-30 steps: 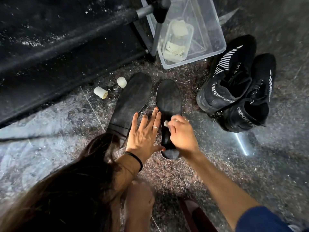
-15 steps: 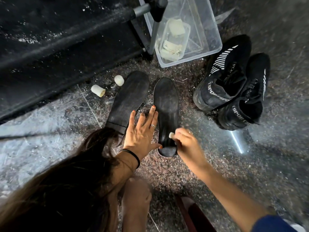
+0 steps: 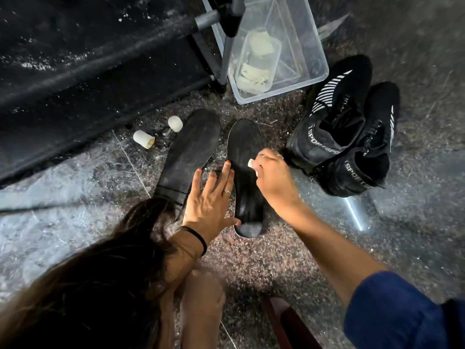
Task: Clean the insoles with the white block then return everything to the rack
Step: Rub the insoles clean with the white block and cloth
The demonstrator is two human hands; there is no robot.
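Landmark for all positions: right-hand insole (image 3: 245,157), lying flat on the speckled floor (image 3: 289,253), toe end pointing away from the person.

Nearest: dark blue sleeve (image 3: 392,313) on the right arm, on the near right of the insole. Long hair (image 3: 100,260) hangs at the near left. A knee (image 3: 201,298) sits directly nearer than the insole's heel.

Left hand (image 3: 210,200): fingers straight and spread, lying flat. Thumb touches the insole's left edge near the heel; fingertips reach the gap between the 2 insoles, and whether they touch the other insole cannot be told. Ring on 1 finger, dark band (image 3: 198,239) at the wrist.

Right hand (image 3: 273,177): fingers curled, pinching the white block (image 3: 251,162). Block is pressed on the insole's upper surface, around mid-length, toward its right edge. Only a small part of the block shows beyond the fingers.

Second insole (image 3: 191,152): just left of the landmark, apart from it, flat, angled with the toe leaning right.

2 black shoes (image 3: 347,137) to the right of the landmark, side by side and touching one another, white stripes and lettering visible.

2 small white cylinders (image 3: 161,133) left of the second insole's toe, 1 lying on its side.

Farthest: clear plastic bin (image 3: 309,61) beyond the landmark's toe, holding a smaller clear container (image 3: 259,61) with pale contents. Rack (image 3: 100,71) with dark fabric and grey tubes stands beyond and left, its leg against the bin.
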